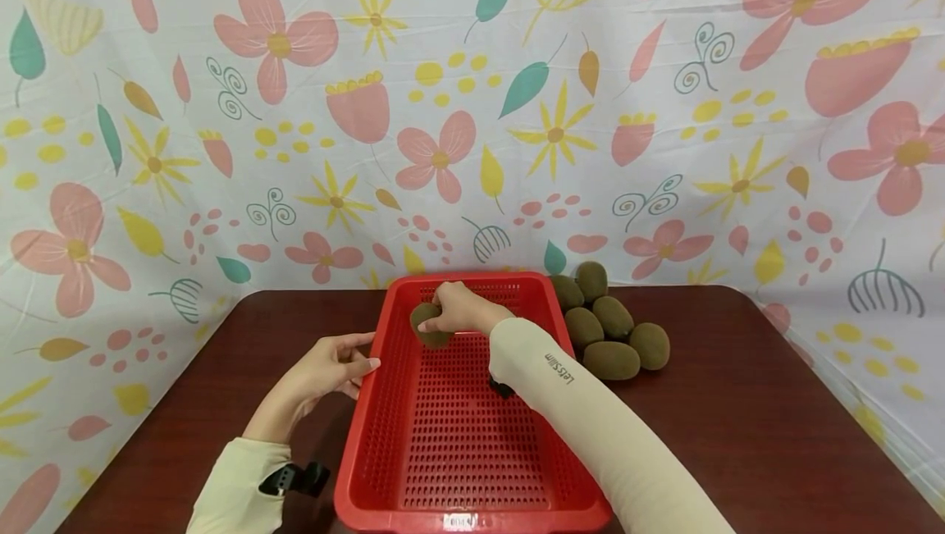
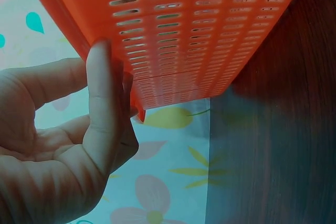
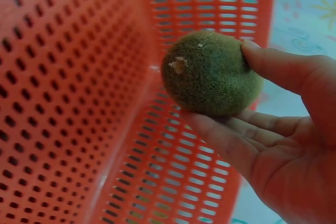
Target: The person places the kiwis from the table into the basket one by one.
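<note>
In the head view my right hand point(image 1: 461, 309) pinches a fuzzy brown kiwi point(image 1: 431, 327) inside the far left part of a red plastic basket point(image 1: 472, 522). The right wrist view shows the thumb on one side of that kiwi point(image 3: 210, 74) and the fingers on the other, near the perforated walls. My left hand point(image 1: 325, 366) holds the basket's left rim, thumb and fingers at its edge. Up close in the left wrist view, the fingers point(image 2: 101, 98) meet the rim beside the slotted outer wall point(image 2: 178, 30).
Several loose kiwis point(image 1: 611, 360) lie together on the dark wooden table point(image 1: 738, 435), against the basket's right side at the back. A flower-printed cloth point(image 1: 472, 107) hangs behind the table and along its sides.
</note>
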`<state>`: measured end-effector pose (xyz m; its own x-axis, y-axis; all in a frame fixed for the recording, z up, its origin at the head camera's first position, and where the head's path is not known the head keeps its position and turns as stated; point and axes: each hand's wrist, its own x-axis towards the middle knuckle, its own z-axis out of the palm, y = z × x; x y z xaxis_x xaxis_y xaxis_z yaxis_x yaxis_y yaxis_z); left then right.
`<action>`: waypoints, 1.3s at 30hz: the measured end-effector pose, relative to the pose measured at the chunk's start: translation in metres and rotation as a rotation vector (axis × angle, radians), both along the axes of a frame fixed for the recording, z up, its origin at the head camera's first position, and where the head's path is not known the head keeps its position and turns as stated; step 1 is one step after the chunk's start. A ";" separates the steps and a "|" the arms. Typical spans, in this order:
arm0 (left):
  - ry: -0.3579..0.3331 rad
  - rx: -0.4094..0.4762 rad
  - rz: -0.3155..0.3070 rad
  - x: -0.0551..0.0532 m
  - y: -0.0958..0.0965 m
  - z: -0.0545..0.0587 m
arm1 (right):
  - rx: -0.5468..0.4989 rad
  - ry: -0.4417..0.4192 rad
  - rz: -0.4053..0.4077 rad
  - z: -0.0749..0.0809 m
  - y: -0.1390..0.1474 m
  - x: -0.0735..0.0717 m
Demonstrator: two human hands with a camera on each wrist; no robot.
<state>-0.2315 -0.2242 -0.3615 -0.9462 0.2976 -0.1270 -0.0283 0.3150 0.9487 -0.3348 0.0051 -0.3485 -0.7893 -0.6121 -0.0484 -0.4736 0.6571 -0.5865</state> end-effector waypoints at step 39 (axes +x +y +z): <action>0.004 -0.013 0.017 0.000 0.001 0.000 | 0.228 -0.030 -0.039 -0.014 -0.005 0.002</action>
<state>-0.2310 -0.2232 -0.3615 -0.9516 0.2797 -0.1274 -0.0303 0.3272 0.9445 -0.3325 0.0005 -0.3622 -0.8083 -0.5515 -0.2062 -0.4296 0.7919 -0.4339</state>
